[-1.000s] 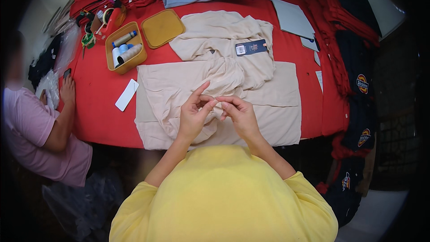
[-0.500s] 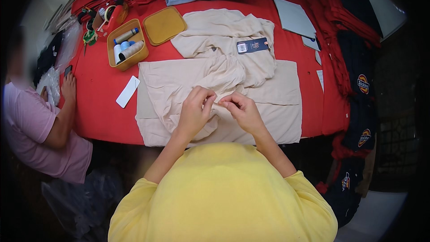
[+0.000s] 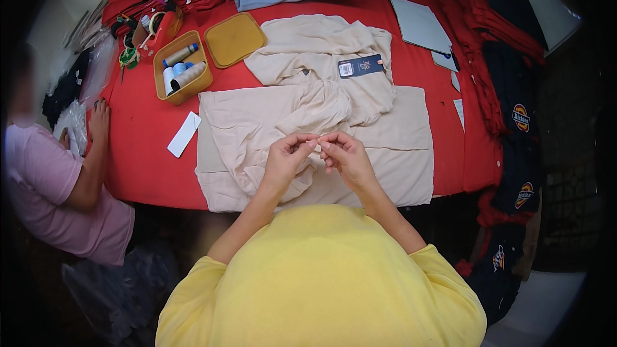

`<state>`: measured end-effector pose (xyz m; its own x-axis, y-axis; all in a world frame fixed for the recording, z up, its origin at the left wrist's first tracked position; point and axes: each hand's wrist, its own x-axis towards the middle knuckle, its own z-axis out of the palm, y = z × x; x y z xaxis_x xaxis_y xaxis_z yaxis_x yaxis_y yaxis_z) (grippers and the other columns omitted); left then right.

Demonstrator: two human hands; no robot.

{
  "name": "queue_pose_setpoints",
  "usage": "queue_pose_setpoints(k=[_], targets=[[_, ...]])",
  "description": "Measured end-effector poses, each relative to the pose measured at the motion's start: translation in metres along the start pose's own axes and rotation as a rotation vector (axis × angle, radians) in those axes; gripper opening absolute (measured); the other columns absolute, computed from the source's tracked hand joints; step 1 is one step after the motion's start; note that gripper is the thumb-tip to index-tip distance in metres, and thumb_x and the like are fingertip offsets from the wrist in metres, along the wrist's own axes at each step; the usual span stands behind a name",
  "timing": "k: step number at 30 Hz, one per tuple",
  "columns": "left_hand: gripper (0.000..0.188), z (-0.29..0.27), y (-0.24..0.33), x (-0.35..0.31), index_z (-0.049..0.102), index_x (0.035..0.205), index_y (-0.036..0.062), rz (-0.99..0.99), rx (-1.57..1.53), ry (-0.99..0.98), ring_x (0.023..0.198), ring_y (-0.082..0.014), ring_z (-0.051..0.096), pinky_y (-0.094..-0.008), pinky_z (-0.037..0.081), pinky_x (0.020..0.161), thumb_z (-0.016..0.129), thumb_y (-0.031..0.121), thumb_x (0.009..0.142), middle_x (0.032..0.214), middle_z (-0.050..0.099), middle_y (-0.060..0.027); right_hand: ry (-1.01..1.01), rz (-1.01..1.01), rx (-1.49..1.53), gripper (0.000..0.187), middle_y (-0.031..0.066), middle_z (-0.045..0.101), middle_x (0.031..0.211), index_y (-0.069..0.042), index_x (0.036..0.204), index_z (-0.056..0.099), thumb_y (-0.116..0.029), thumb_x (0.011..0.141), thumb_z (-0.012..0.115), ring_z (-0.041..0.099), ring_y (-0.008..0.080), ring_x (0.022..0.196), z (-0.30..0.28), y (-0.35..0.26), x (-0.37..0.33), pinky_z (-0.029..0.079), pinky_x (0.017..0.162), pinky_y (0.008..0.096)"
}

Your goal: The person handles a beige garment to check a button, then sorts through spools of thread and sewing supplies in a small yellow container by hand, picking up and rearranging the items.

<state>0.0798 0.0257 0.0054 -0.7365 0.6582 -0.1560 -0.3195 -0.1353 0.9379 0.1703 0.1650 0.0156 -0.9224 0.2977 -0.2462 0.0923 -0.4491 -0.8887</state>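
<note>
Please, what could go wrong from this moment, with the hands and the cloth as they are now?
Anything pinched between the left hand and right hand is too small to make out; if dropped, it might be hard to find on the rumpled cream garment.

The garment reaches the near edge of the red table, close to the person's body, so leaning might drag it.

The yellow box stands open; a knock could spill its spools.

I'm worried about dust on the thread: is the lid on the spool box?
No: the yellow lid lies beside the open box, leaving its spools in view.
</note>
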Motion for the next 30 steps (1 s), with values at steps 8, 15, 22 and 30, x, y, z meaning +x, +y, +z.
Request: queue_pose_setpoints(k=[8, 15, 22, 30], targets=[[0.017, 0.004, -0.008, 0.006, 0.067, 0.096, 0.0001, 0.121, 0.200, 0.110, 0.057, 0.0001, 0.040, -0.0173, 0.031, 0.048, 0.069, 0.012, 0.084, 0.065, 0.050, 0.0064, 0.041, -0.068, -0.099, 0.015, 0.0046, 0.060, 0.076, 0.001, 0.101, 0.058, -0.007, 0.090, 0.060, 0.056, 0.0072, 0.061, 0.006, 0.012, 0.004, 0.050, 0.052, 0.0218], [0.013, -0.001, -0.005, 0.003, 0.063, 0.094, 0.0049, -0.172, -0.385, 0.007, 0.066, -0.0026, 0.049, -0.0199, 0.037, 0.055, 0.068, 0.013, 0.085, 0.080, 0.060, 0.0014, 0.025, -0.147, 0.117, 0.026, 0.0099, 0.061, 0.083, -0.004, 0.110, 0.041, -0.003, 0.090, 0.057, 0.058, 0.0120, 0.063, 0.012, 0.014, 0.001, 0.052, 0.052, 0.0254], [0.012, 0.003, 0.005, -0.005, 0.063, 0.089, -0.0014, 0.216, 0.181, -0.009, 0.065, -0.0090, 0.051, -0.0230, 0.041, 0.058, 0.066, 0.010, 0.085, 0.090, 0.051, -0.0029, 0.087, -0.274, -0.210, 0.019, 0.0040, 0.060, 0.088, -0.002, 0.105, 0.057, -0.007, 0.088, 0.062, 0.057, 0.0097, 0.080, 0.018, 0.011, 0.002, 0.046, 0.070, 0.0242], [0.011, -0.003, 0.022, -0.016, 0.068, 0.087, 0.0026, 0.316, 0.565, -0.044, 0.066, -0.0078, 0.051, -0.0230, 0.043, 0.060, 0.069, 0.013, 0.082, 0.086, 0.056, -0.0014, 0.052, -0.417, -0.176, 0.011, 0.0036, 0.057, 0.085, -0.006, 0.101, 0.055, -0.015, 0.096, 0.053, 0.057, 0.0127, 0.081, 0.013, 0.007, 0.016, 0.047, 0.076, 0.0277]])
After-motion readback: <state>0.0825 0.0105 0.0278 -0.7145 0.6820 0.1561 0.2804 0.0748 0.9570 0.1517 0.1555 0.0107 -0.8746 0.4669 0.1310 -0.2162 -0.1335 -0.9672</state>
